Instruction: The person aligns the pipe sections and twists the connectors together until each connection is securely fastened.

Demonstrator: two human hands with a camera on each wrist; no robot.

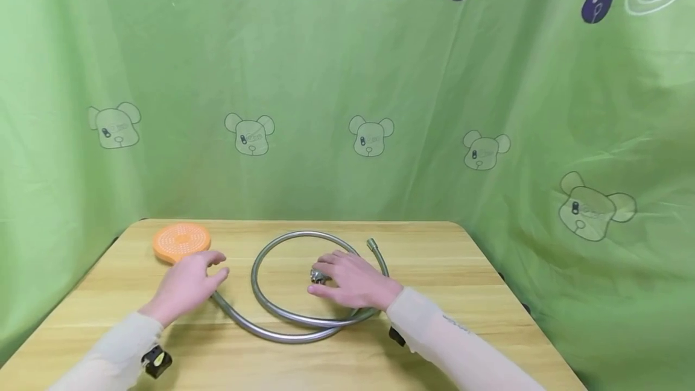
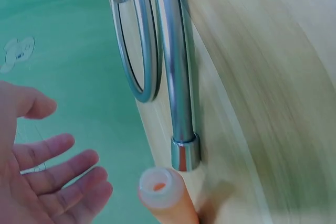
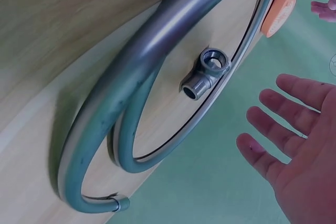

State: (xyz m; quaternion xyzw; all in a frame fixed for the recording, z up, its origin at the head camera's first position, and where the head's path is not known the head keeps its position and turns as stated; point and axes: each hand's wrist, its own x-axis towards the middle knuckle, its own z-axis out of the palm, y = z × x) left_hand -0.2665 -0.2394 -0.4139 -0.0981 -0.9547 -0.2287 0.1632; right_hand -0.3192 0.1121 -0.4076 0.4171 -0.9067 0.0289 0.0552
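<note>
An orange shower head [image 1: 181, 240] lies on the left of the table, its handle [image 2: 170, 203] pointing at a hose nut [image 2: 185, 153], with a small gap between them. My left hand [image 1: 187, 285] hovers over that handle, fingers apart and holding nothing. A silver shower hose [image 1: 288, 338] lies coiled in the middle, its other end [image 1: 371, 244] at the upper right of the coil. Inside the loop sits a chrome tee-shaped fitting [image 3: 205, 74]. Above it hovers my right hand [image 1: 355, 279], fingers spread and touching nothing in the right wrist view.
Everything lies on a light wooden table [image 1: 434, 343]. A green curtain [image 1: 347, 65] printed with bear faces hangs behind the table and along both sides. Each wrist bears a small black device [image 1: 156, 361].
</note>
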